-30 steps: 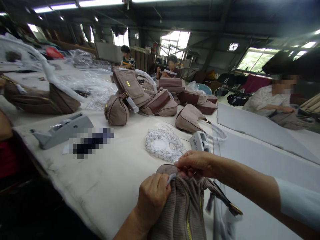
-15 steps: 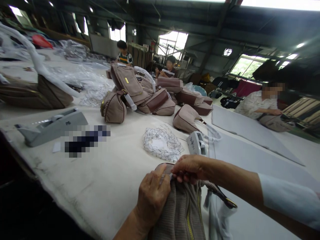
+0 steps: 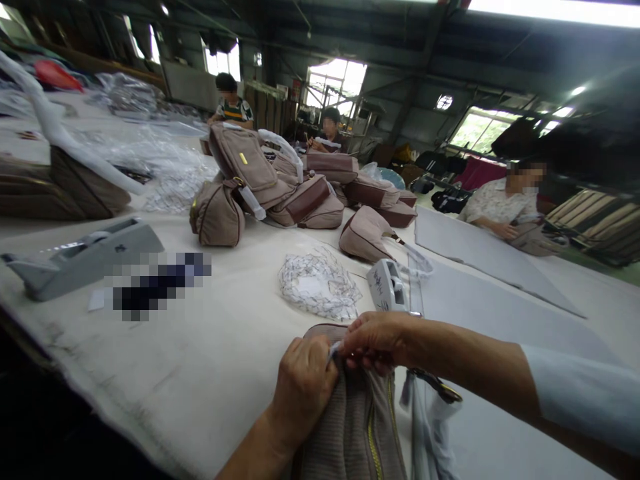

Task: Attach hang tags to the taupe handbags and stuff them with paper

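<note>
A brown ribbed fabric handbag with a yellow zipper lies in front of me, its lower end cut off by the view. My left hand is closed at the upper left of the bag, fingers curled against the fabric. From the other side my right hand pinches at the same spot, close to the left knuckles. Between the two hands a small piece of white wrapping shows; its ends are hidden by the fingers. A strap with a gold-coloured ring and whitish wrapping lies right of the bag.
Beyond the hands lies a bundle of white tags with strings, beside a small tape dispenser. A larger grey tape dispenser stands left. Brown bags are piled farther back. Co-workers sit around the table, one person at right handling a bag.
The view has shifted slightly, so the background sits farther left. My left fingers have curled in more tightly by the white wrapping; my right hand stays pinched at the same place.
</note>
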Motion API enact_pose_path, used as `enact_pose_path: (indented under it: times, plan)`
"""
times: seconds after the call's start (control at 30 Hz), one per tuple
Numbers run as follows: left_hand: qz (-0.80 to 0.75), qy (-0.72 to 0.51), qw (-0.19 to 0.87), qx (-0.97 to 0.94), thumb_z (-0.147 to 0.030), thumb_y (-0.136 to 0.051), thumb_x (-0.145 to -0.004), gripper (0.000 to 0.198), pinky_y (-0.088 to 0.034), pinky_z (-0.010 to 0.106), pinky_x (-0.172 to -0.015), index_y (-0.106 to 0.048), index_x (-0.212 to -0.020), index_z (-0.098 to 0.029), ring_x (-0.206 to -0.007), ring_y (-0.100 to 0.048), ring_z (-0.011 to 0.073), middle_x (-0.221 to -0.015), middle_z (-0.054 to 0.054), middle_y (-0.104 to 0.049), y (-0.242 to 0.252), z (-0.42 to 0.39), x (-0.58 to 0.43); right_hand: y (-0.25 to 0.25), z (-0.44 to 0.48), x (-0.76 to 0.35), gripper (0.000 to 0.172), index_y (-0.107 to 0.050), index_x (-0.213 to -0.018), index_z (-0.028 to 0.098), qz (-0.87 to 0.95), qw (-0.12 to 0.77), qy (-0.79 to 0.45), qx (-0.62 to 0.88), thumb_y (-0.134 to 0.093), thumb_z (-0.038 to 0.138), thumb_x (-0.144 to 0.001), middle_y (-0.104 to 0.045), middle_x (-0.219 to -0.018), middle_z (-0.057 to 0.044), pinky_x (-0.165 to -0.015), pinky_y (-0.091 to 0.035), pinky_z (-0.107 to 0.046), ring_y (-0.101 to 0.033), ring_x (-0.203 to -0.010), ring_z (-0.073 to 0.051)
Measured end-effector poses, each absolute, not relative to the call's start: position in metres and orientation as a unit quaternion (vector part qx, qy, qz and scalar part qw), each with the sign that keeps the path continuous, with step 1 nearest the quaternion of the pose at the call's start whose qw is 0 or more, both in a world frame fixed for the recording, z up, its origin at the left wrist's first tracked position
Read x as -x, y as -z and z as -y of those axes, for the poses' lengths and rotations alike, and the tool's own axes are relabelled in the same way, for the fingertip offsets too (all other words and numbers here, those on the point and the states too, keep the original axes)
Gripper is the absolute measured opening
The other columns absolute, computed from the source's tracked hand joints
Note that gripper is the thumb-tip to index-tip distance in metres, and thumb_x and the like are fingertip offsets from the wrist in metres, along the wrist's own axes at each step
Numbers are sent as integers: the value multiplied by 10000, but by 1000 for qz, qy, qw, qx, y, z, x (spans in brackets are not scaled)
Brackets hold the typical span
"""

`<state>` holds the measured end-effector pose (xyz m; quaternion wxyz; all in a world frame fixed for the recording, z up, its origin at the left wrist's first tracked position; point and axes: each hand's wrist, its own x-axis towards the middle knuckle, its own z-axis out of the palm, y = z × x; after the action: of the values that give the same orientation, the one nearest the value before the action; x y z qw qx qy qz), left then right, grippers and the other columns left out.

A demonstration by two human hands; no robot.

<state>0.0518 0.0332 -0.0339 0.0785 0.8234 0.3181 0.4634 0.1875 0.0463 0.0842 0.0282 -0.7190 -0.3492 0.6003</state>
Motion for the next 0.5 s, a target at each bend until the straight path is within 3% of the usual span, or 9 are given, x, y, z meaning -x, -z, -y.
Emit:
enact_pose_path:
  times: [0.1, 0.23, 0.33, 0.5]
  plan:
    - [-356, -366, 206, -835, -157, -460, -820, 108, -372, 279, -557, -463, -717, -188, -602, -516, 171, -658, 19, -561, 20, -41, -47, -89, -37, -181, 184, -496, -608, 138, 300, 60, -616, 726, -485, 82, -783, -479, -512, 33, -340, -337, -132, -378, -375, -34]
    - [-376, -260, 366, -811, -187, -464, -776, 86, -327, 249, -537, -442, -694, -201, -578, -499, 145, -624, -19, -538, -1, -52, -43, -81, -18, -173, 148, -497, -691, 142, 237, 211, -620, 717, -472, 79, -822, -523, -602, 26, -433, -479, -205, -449, -441, -50]
    - [-378, -230, 403, -801, -177, -456, -740, 68, -305, 246, -543, -446, -678, -201, -579, -485, 138, -608, -29, -531, -10, -55, -44, -72, -3, -169, 130, -456, -740, 155, 208, 295, -610, 705, -477, 53, -818, -533, -606, 38, -474, -480, -203, -466, -458, -47]
    - [-378, -205, 438, -790, -178, -465, -692, 64, -288, 241, -538, -439, -635, -191, -580, -446, 126, -594, -34, -503, -16, -56, -49, -57, 12, -171, 228, -368, -896, 198, 187, 351, -589, 703, -551, 107, -795, -566, -580, 57, -449, -418, -177, -508, -454, -68]
